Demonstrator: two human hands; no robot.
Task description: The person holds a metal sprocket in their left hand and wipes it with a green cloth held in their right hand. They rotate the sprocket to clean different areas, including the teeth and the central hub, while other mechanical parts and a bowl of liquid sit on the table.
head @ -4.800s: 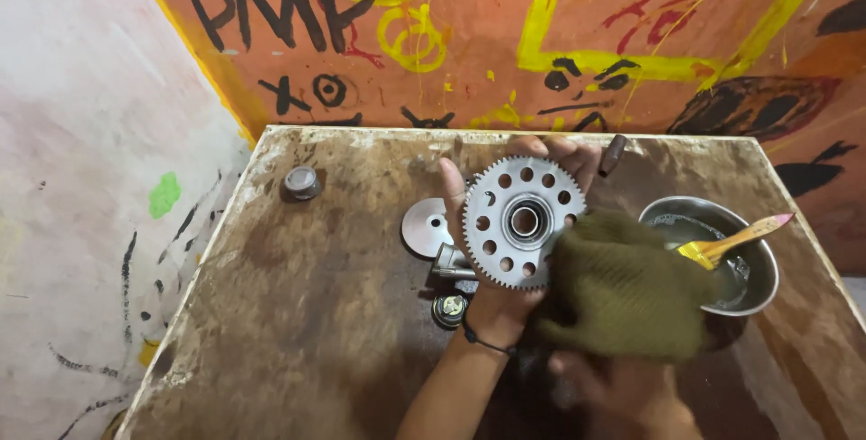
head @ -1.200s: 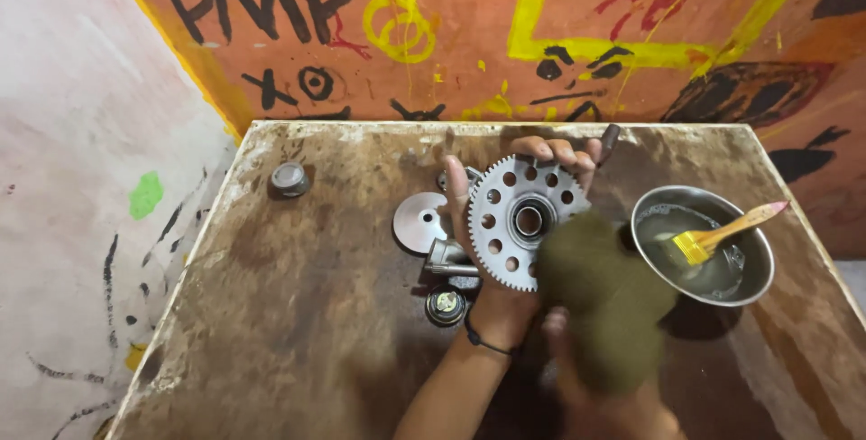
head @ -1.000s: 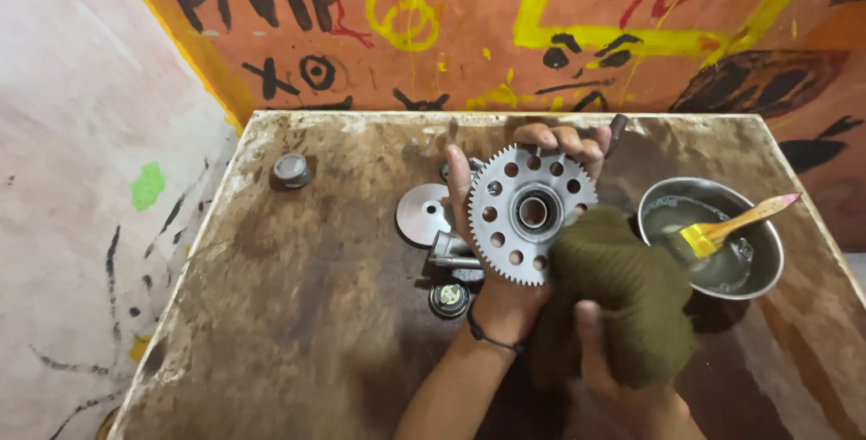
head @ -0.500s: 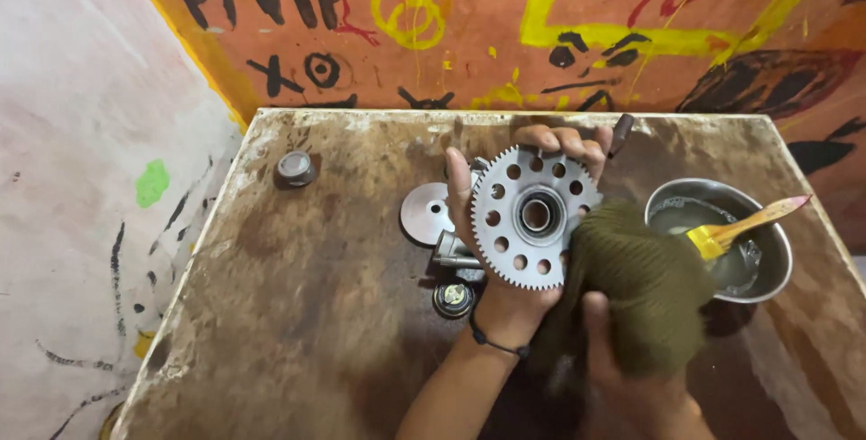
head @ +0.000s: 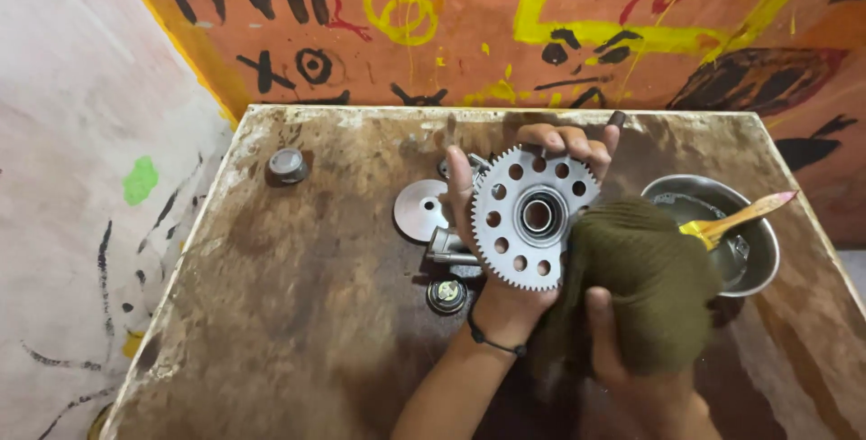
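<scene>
My left hand (head: pixel 505 300) holds a silver toothed gear wheel (head: pixel 528 216) upright over the table, thumb on its left edge and fingers curled over its top. The wheel has a ring of round holes and a dark central hub. My right hand (head: pixel 622 368) grips an olive-green knitted cloth (head: pixel 645 282), which presses against the wheel's lower right side and covers part of its rim.
A stained brown wooden table (head: pixel 298 305) stands in a painted corner. A steel bowl (head: pixel 758 264) at the right holds liquid and a yellow-handled brush (head: pixel 735 219). A metal disc (head: pixel 418 212), a small shaft (head: pixel 444 248), a round bearing (head: pixel 446 295) and a small cap (head: pixel 287 165) lie left of the wheel.
The cloth in my right hand has rubbed back and forth over the wheel's right side, ending a little higher against the rim. My left hand has kept the wheel nearly still.
</scene>
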